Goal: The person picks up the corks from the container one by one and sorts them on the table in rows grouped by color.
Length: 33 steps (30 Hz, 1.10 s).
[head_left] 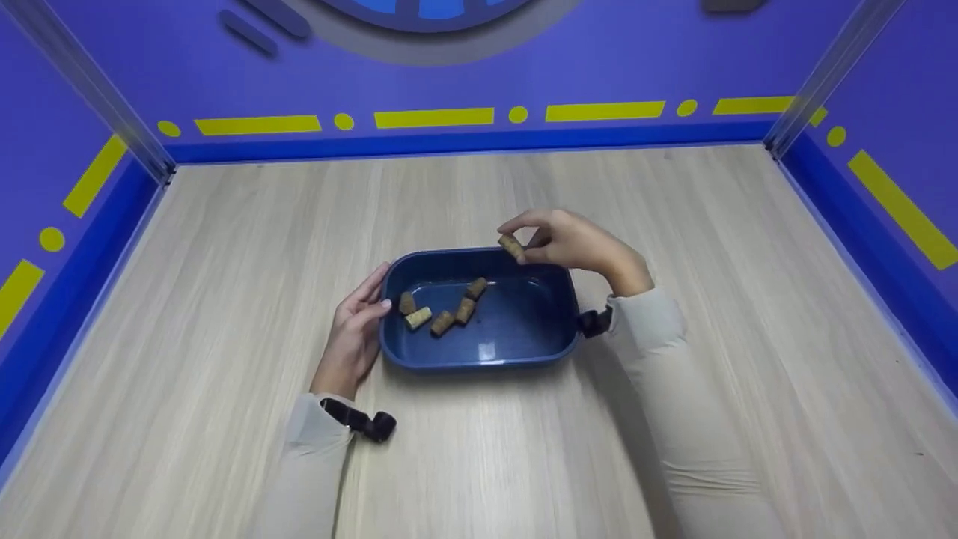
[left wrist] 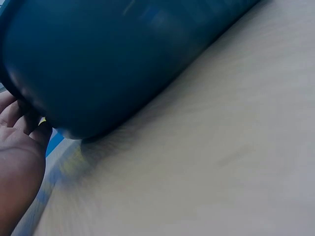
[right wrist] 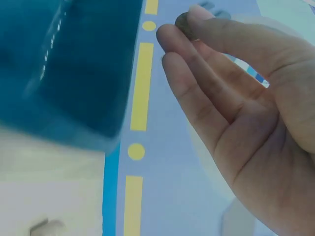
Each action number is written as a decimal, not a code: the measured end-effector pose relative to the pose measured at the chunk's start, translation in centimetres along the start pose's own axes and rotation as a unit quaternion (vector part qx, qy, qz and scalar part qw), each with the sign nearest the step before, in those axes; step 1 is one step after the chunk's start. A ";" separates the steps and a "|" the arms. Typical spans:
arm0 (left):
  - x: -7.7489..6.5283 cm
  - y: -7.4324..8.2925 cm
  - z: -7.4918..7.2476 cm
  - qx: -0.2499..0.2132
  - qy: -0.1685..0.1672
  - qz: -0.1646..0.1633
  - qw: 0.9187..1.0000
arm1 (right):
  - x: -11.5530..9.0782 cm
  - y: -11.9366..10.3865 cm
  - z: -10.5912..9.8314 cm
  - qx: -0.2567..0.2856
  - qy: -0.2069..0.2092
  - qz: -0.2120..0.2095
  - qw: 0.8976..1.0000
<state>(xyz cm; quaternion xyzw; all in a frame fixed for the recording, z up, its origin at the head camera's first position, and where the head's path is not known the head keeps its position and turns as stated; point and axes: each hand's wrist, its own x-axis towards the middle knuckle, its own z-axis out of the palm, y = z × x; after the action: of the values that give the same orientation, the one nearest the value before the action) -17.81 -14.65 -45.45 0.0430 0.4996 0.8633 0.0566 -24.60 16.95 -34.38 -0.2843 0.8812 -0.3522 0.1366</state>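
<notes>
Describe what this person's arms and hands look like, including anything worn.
The left sleeve and right sleeve are long, plain and beige, creased in places. A small black device sits at each cuff, the left one on a black strap. The left hand and right hand are gloveless.

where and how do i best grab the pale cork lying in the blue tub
Pinch the pale cork across the middle of its rounded sides, coming down from above. It lies on its side, so its long flanks should suit finger and thumb, and the walls of the tub rise around it. A darker cork sits close behind its left end, so the right end is probably easier to clear.
</notes>
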 end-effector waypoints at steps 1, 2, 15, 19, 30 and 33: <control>0.0 0.0 0.0 0.001 0.000 0.000 1.000 | -0.2 0.2 -0.2 0.000 0.006 -0.001 1.000; 0.0 0.0 0.0 0.003 -0.001 0.000 1.000 | -0.4 0.4 -0.3 -0.001 0.011 -0.001 1.000; 0.0 0.0 0.0 -0.001 -0.001 0.003 1.000 | -3.1 3.1 -2.1 0.022 0.066 0.026 0.997; 0.0 0.0 0.0 -0.005 -0.001 0.001 1.000 | -3.9 4.0 -2.4 0.036 0.086 0.031 0.995; 0.1 0.1 0.0 0.002 -0.004 0.000 1.000 | -5.6 6.8 -2.9 0.046 0.119 0.051 0.991; 0.0 0.1 -0.1 0.002 -0.007 -0.001 1.000 | -6.0 7.6 -2.9 0.048 0.130 0.056 0.989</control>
<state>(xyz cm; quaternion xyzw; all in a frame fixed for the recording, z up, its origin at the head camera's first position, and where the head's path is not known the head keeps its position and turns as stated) -17.82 -14.73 -45.41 0.0487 0.5013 0.8618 0.0608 -24.14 26.64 -37.41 -0.1792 0.8880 -0.4200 0.0539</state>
